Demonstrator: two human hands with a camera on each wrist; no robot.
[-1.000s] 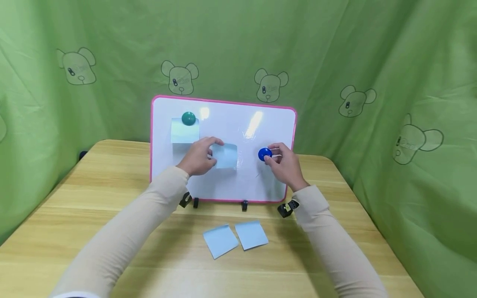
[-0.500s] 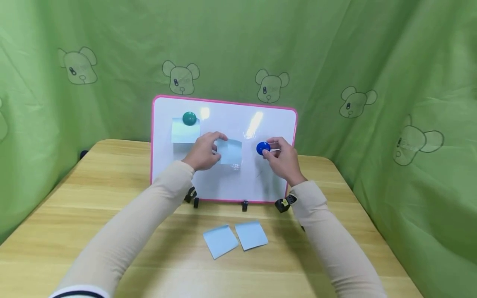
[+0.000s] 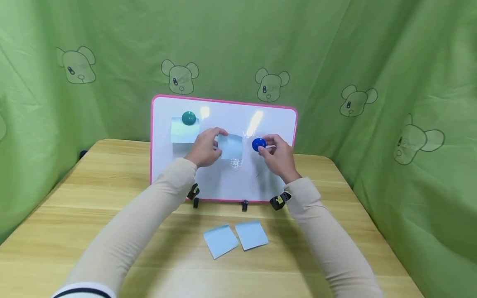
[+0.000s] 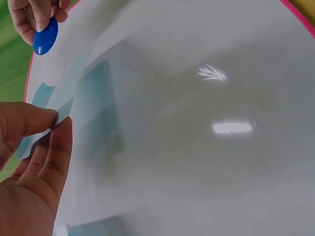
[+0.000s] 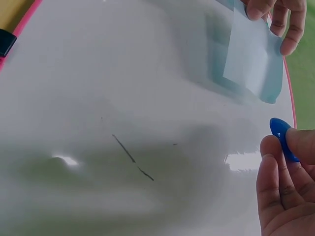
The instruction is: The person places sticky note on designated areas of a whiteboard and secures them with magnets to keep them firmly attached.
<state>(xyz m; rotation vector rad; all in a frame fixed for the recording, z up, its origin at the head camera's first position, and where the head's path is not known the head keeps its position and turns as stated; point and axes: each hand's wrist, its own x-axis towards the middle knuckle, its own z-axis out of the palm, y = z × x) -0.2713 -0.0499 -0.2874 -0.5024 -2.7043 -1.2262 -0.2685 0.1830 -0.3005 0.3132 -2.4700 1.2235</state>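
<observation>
A pink-framed whiteboard (image 3: 223,182) stands tilted on the table. My left hand (image 3: 206,147) pinches a light blue sticky note (image 3: 231,147) by its left edge, in front of the board's middle; in the left wrist view the note (image 4: 64,101) is apart from the surface, its reflection showing behind it. My right hand (image 3: 278,156) holds a round blue magnet (image 3: 258,144) between thumb and fingers, just right of the note. The right wrist view shows the magnet (image 5: 282,136) edge-on, off the board. A green magnet (image 3: 189,118) pins another note (image 3: 184,133) at the board's upper left.
Two light blue sticky notes, a left one (image 3: 220,241) and a right one (image 3: 251,235), lie on the wooden table (image 3: 167,269) before the board. Small black feet (image 3: 244,205) support the board's lower edge. A green curtain (image 3: 231,45) hangs behind and around the table.
My left hand has moved the note up and slightly right across the board's front. My right hand has brought the blue magnet up and left, closer to the note.
</observation>
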